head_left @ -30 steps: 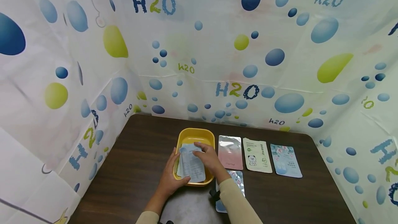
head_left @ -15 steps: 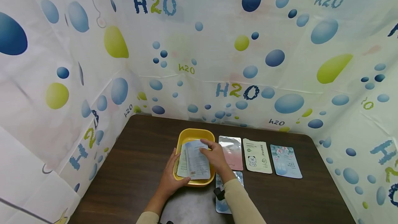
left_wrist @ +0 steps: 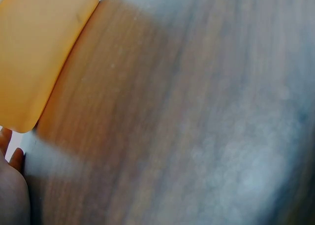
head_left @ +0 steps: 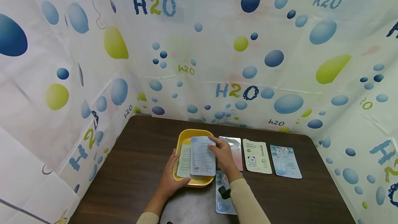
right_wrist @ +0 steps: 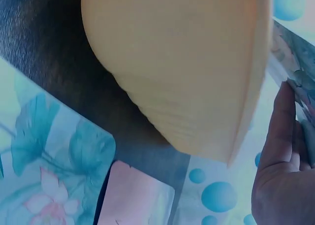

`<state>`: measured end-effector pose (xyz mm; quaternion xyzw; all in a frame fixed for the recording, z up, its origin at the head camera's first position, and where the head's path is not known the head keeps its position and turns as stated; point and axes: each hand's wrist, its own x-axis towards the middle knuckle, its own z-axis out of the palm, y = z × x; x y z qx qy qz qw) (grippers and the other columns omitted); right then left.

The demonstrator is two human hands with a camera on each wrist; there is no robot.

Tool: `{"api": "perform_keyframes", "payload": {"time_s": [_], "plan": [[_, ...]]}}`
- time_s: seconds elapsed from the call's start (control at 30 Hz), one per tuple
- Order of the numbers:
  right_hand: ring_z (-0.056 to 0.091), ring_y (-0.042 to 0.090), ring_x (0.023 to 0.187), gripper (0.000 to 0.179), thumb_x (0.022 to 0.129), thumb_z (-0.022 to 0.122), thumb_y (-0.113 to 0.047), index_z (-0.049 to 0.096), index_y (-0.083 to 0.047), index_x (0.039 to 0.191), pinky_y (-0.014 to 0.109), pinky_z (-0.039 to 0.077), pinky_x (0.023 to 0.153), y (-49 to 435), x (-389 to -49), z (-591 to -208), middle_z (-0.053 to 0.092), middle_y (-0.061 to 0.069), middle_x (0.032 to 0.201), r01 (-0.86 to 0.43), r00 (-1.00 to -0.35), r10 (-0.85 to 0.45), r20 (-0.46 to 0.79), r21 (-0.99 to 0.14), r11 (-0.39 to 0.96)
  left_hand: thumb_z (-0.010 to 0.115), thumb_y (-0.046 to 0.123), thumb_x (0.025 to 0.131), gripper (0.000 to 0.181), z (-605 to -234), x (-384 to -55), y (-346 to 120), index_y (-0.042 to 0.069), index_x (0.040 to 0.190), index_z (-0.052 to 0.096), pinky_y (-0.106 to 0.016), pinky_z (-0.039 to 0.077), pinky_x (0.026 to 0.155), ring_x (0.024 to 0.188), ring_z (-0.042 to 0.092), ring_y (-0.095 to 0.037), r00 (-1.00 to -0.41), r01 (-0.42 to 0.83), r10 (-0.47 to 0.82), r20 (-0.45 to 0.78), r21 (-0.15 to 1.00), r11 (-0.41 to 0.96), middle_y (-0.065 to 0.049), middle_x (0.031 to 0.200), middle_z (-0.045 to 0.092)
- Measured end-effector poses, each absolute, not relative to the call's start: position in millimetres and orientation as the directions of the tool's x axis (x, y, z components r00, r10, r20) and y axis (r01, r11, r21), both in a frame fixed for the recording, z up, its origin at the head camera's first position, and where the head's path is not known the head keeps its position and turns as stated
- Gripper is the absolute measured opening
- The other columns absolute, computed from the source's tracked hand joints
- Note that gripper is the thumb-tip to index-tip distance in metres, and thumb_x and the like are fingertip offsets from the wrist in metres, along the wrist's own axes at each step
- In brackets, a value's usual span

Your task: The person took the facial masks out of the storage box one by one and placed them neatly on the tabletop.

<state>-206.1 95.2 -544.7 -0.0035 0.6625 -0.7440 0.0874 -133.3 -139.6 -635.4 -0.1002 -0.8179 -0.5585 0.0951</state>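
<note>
A yellow plastic tray point(head_left: 190, 133) sits on the table in the head view. My left hand point(head_left: 169, 174) grips its left side, thumb by the front rim. A light blue sheet mask packet point(head_left: 202, 160), printed with fine text, is held by its right edge between the fingers and thumb of my right hand point(head_left: 225, 156), over the right part of the tray. Under it, a pale green packet point(head_left: 184, 163) lies in the tray. In the right wrist view, the tray's wall point(right_wrist: 177, 62) fills the middle, with the right-hand fingers point(right_wrist: 280, 121) at the held packet.
On the brown table point(head_left: 140, 155), right of the tray, lie a silver-pink packet point(head_left: 237, 156), a cream packet with a bear point(head_left: 257, 156) and a blue flowered packet point(head_left: 285, 161) in a row. Another blue packet point(head_left: 222, 205) lies nearer, partly under the right forearm.
My right hand has lifted the light blue packet up and moved it rightward across the tray, uncovering more of the pale green packet. The left hand has stayed on the tray.
</note>
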Motion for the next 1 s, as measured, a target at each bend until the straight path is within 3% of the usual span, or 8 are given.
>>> {"api": "perform_keyframes", "payload": {"time_s": [0.17,0.37,0.67,0.83,1.0], "plan": [[0.069,0.014,0.094,0.051,0.099,0.061,-0.008,0.05,0.0,0.149,0.028,0.059,0.077,108.4,-207.8,-542.7,0.062,0.024,0.133,0.103,-0.986,-0.142,-0.086,-0.987,-0.12,0.093,0.032,0.065,0.104,-637.0,-133.6,-139.1,0.006,0.153,0.043,-0.067,0.031,0.112,0.154,0.025,-0.04,-0.964,0.262,0.052,0.26,0.898,0.353,-0.006,0.172,0.02],[0.068,0.014,0.099,0.047,0.1,0.06,-0.007,0.055,-0.004,0.146,0.027,0.058,0.078,122.8,-209.4,-538.2,0.06,0.024,0.137,0.09,-0.993,-0.095,-0.076,-0.985,-0.145,0.093,0.033,0.065,0.104,-633.6,-132.9,-139.1,0.005,0.152,0.044,-0.066,0.031,0.113,0.154,0.026,-0.038,-0.966,0.255,0.051,0.253,0.905,0.341,-0.008,0.172,0.021],[0.071,0.012,0.094,0.05,0.101,0.058,-0.007,0.049,-0.003,0.15,0.026,0.059,0.073,145.4,-210.5,-538.7,0.066,0.006,0.125,0.115,-0.993,-0.058,-0.104,-0.966,-0.233,0.093,0.034,0.064,0.104,-633.4,-132.9,-138.6,0.006,0.152,0.044,-0.067,0.032,0.112,0.153,0.028,-0.038,-0.965,0.259,0.048,0.26,0.897,0.359,-0.008,0.171,0.022],[0.072,0.012,0.097,0.052,0.102,0.056,-0.009,0.045,-0.002,0.152,0.028,0.059,0.078,166.6,-209.5,-537.9,0.071,-0.002,0.119,0.134,-0.99,-0.082,-0.113,-0.933,-0.335,0.093,0.035,0.065,0.104,-632.6,-132.7,-137.9,0.005,0.152,0.044,-0.067,0.031,0.113,0.153,0.027,-0.037,-0.966,0.255,0.051,0.254,0.902,0.347,-0.007,0.171,0.023],[0.072,0.013,0.096,0.04,0.102,0.056,-0.008,0.059,-0.008,0.142,0.028,0.059,0.079,186.6,-211.1,-539.8,0.073,-0.003,0.116,0.135,-0.99,-0.018,-0.137,-0.93,-0.342,0.092,0.033,0.064,0.103,-631.3,-132.9,-139.1,0.006,0.151,0.045,-0.067,0.032,0.112,0.153,0.028,-0.038,-0.967,0.251,0.042,0.253,0.903,0.347,-0.009,0.171,0.024]]}}
